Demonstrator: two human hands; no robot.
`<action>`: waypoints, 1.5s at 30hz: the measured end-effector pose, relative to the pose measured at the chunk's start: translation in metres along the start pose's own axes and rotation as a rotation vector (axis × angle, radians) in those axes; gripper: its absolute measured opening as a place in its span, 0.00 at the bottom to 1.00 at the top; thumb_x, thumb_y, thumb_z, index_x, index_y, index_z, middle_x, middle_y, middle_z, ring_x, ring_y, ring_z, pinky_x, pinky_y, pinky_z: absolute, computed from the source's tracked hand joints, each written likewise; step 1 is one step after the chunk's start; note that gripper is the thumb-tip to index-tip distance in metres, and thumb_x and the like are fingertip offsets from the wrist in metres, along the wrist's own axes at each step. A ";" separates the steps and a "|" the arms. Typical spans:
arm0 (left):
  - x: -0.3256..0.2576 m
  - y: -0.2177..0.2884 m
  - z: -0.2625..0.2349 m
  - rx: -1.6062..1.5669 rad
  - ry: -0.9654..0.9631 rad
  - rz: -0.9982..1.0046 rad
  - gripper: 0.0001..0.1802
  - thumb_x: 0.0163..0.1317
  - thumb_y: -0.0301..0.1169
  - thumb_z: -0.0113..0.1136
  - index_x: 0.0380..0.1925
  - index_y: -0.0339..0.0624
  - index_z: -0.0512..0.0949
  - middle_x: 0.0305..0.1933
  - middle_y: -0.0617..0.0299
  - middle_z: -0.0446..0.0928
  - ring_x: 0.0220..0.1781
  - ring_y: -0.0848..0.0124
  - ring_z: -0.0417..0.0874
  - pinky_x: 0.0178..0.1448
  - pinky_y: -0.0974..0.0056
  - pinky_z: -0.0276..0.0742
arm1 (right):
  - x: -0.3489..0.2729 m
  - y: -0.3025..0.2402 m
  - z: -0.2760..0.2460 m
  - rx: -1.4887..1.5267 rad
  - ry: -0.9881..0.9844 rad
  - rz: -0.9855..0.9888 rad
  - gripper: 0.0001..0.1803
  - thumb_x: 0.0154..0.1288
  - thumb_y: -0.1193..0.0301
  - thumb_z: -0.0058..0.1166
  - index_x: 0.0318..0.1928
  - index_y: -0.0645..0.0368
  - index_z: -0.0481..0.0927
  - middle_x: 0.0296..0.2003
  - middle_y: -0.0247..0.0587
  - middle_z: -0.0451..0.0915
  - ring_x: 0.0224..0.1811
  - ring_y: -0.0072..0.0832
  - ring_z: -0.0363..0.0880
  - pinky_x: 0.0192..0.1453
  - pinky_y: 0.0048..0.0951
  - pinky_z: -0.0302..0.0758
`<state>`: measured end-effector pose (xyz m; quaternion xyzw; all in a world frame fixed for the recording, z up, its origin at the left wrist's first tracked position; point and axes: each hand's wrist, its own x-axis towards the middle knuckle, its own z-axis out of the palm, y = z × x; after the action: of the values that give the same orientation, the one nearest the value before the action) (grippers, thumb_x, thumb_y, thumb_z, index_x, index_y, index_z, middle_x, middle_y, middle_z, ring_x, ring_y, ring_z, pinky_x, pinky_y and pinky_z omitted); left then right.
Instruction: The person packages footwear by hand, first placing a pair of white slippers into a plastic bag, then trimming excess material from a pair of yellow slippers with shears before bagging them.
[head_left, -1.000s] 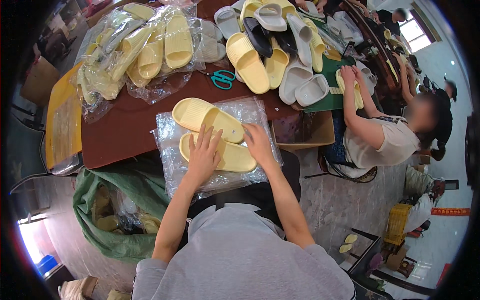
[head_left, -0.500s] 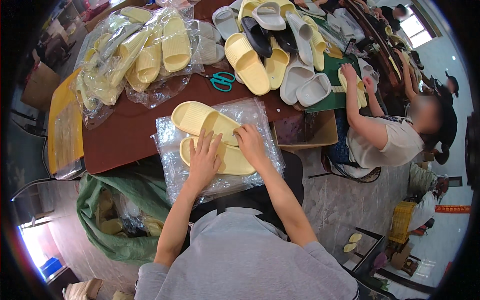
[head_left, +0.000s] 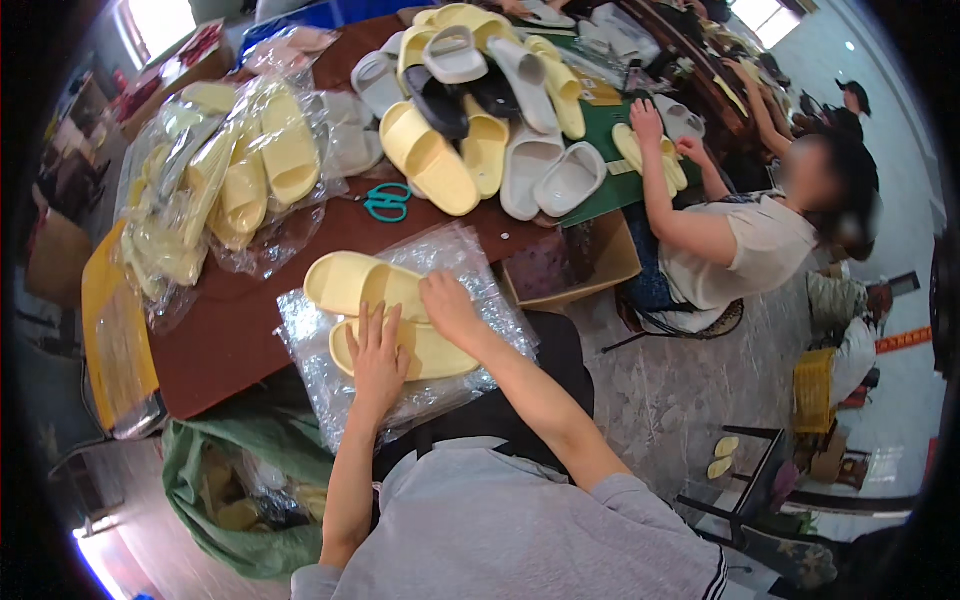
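A pair of pale yellow slide slippers lies side by side on a stack of clear plastic bags at the near table edge and over my lap. My left hand rests on the nearer slipper, fingers stretched and spread, fingertips reaching toward the other one. My right hand has bent fingers closed at the heel end of the farther slipper; the fingertips' grip is partly hidden.
Bagged yellow slippers pile at the far left. Teal-handled scissors lie beyond the bags, near loose yellow, grey and black slippers. An open carton stands right, by a co-worker. A green sack sits lower left.
The whole view has shifted, so the table appears lower and more to the left. My right hand has moved slightly farther along the far slipper's heel. My left hand stays on the pair.
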<state>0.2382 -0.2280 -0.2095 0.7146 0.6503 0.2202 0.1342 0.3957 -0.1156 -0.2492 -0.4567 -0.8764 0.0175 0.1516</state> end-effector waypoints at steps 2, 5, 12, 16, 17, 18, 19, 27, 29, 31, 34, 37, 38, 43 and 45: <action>0.000 0.001 0.000 0.015 -0.016 -0.001 0.39 0.59 0.28 0.57 0.73 0.50 0.61 0.75 0.52 0.59 0.83 0.52 0.46 0.79 0.36 0.39 | 0.000 -0.001 -0.001 -0.030 -0.033 -0.014 0.09 0.54 0.76 0.55 0.38 0.63 0.79 0.41 0.47 0.76 0.48 0.41 0.75 0.49 0.37 0.78; 0.001 0.002 0.000 0.016 -0.010 0.024 0.39 0.59 0.27 0.57 0.73 0.49 0.61 0.75 0.52 0.59 0.83 0.51 0.45 0.79 0.36 0.40 | -0.001 0.002 -0.002 -0.015 -0.019 -0.017 0.10 0.54 0.76 0.55 0.39 0.64 0.79 0.41 0.47 0.76 0.48 0.41 0.75 0.47 0.37 0.79; 0.001 0.007 -0.001 0.027 -0.018 0.020 0.39 0.59 0.27 0.56 0.73 0.49 0.61 0.75 0.51 0.59 0.83 0.50 0.44 0.79 0.36 0.39 | -0.004 0.013 -0.006 0.098 0.001 -0.103 0.09 0.53 0.76 0.55 0.36 0.64 0.77 0.40 0.47 0.75 0.47 0.43 0.74 0.47 0.38 0.78; 0.001 0.006 -0.001 0.018 -0.031 0.009 0.39 0.59 0.27 0.55 0.73 0.49 0.60 0.75 0.50 0.58 0.83 0.50 0.44 0.79 0.36 0.39 | -0.007 0.021 -0.012 0.261 -0.027 -0.101 0.07 0.58 0.75 0.54 0.38 0.64 0.77 0.40 0.49 0.76 0.47 0.46 0.75 0.48 0.42 0.77; 0.000 0.005 -0.001 0.018 -0.034 0.004 0.39 0.59 0.27 0.55 0.73 0.49 0.60 0.75 0.50 0.58 0.83 0.50 0.44 0.79 0.36 0.39 | -0.007 0.023 -0.013 0.437 -0.051 0.034 0.07 0.61 0.74 0.54 0.38 0.64 0.77 0.39 0.50 0.76 0.47 0.48 0.75 0.49 0.44 0.75; 0.000 0.004 -0.001 0.032 -0.037 0.003 0.39 0.59 0.27 0.55 0.73 0.49 0.60 0.76 0.50 0.58 0.83 0.50 0.43 0.79 0.36 0.39 | -0.005 0.026 -0.014 0.611 -0.073 0.169 0.07 0.64 0.73 0.54 0.38 0.64 0.77 0.38 0.51 0.77 0.47 0.49 0.76 0.49 0.46 0.74; 0.001 0.005 -0.001 0.044 -0.041 0.005 0.39 0.59 0.27 0.55 0.74 0.49 0.60 0.76 0.50 0.58 0.83 0.50 0.43 0.79 0.36 0.39 | -0.006 0.038 -0.007 0.696 0.043 0.229 0.08 0.67 0.70 0.54 0.38 0.63 0.77 0.37 0.52 0.78 0.45 0.49 0.77 0.49 0.48 0.73; 0.004 0.005 0.000 0.013 -0.041 -0.001 0.40 0.59 0.27 0.56 0.74 0.50 0.59 0.76 0.51 0.58 0.83 0.50 0.43 0.79 0.35 0.40 | -0.016 0.154 -0.011 0.655 0.410 0.837 0.09 0.67 0.70 0.56 0.39 0.65 0.80 0.37 0.50 0.82 0.44 0.46 0.82 0.50 0.44 0.75; 0.004 0.005 -0.002 0.022 -0.041 0.002 0.40 0.58 0.27 0.56 0.74 0.49 0.59 0.76 0.51 0.58 0.83 0.50 0.44 0.79 0.35 0.39 | -0.011 0.169 -0.008 0.619 0.390 0.877 0.10 0.67 0.69 0.57 0.40 0.65 0.79 0.38 0.52 0.82 0.45 0.47 0.81 0.51 0.45 0.75; 0.003 0.005 -0.003 0.011 -0.047 -0.003 0.40 0.58 0.27 0.56 0.74 0.49 0.60 0.76 0.51 0.58 0.83 0.50 0.44 0.79 0.35 0.39 | -0.003 0.172 -0.007 0.575 0.238 0.856 0.10 0.67 0.69 0.56 0.41 0.66 0.78 0.41 0.54 0.80 0.47 0.49 0.79 0.52 0.47 0.73; 0.003 0.004 -0.003 0.008 -0.047 -0.005 0.40 0.58 0.27 0.56 0.73 0.49 0.60 0.76 0.51 0.58 0.83 0.50 0.44 0.80 0.35 0.39 | 0.008 0.168 -0.004 0.484 0.201 0.806 0.09 0.67 0.69 0.57 0.41 0.63 0.78 0.42 0.53 0.79 0.47 0.52 0.79 0.52 0.50 0.74; 0.003 0.004 -0.003 0.022 -0.044 0.000 0.39 0.58 0.26 0.56 0.73 0.48 0.61 0.76 0.51 0.58 0.83 0.50 0.44 0.80 0.36 0.38 | 0.013 0.161 -0.008 0.353 0.135 0.790 0.09 0.67 0.69 0.58 0.41 0.60 0.76 0.44 0.52 0.78 0.47 0.55 0.79 0.51 0.53 0.74; 0.003 0.004 -0.003 0.016 -0.051 -0.006 0.39 0.58 0.27 0.56 0.73 0.48 0.61 0.76 0.51 0.58 0.83 0.50 0.44 0.80 0.36 0.38 | 0.015 0.158 -0.010 0.279 0.098 0.774 0.09 0.66 0.70 0.59 0.42 0.59 0.74 0.44 0.52 0.78 0.47 0.56 0.79 0.50 0.54 0.74; 0.006 0.009 -0.005 -0.002 -0.052 0.008 0.39 0.58 0.27 0.56 0.73 0.48 0.61 0.76 0.51 0.58 0.83 0.49 0.44 0.80 0.36 0.37 | 0.016 0.163 -0.018 0.312 0.169 0.777 0.13 0.65 0.71 0.59 0.45 0.57 0.70 0.43 0.51 0.78 0.47 0.56 0.80 0.48 0.55 0.75; 0.004 0.007 -0.005 -0.009 -0.053 -0.003 0.39 0.58 0.28 0.56 0.73 0.48 0.61 0.76 0.51 0.58 0.83 0.49 0.44 0.80 0.35 0.37 | 0.015 0.157 -0.022 0.346 0.197 0.777 0.12 0.64 0.72 0.60 0.44 0.57 0.71 0.42 0.50 0.78 0.47 0.54 0.79 0.47 0.53 0.75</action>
<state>0.2421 -0.2256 -0.2012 0.7184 0.6467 0.2039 0.1550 0.5186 -0.0143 -0.2510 -0.7199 -0.6049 0.1763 0.2911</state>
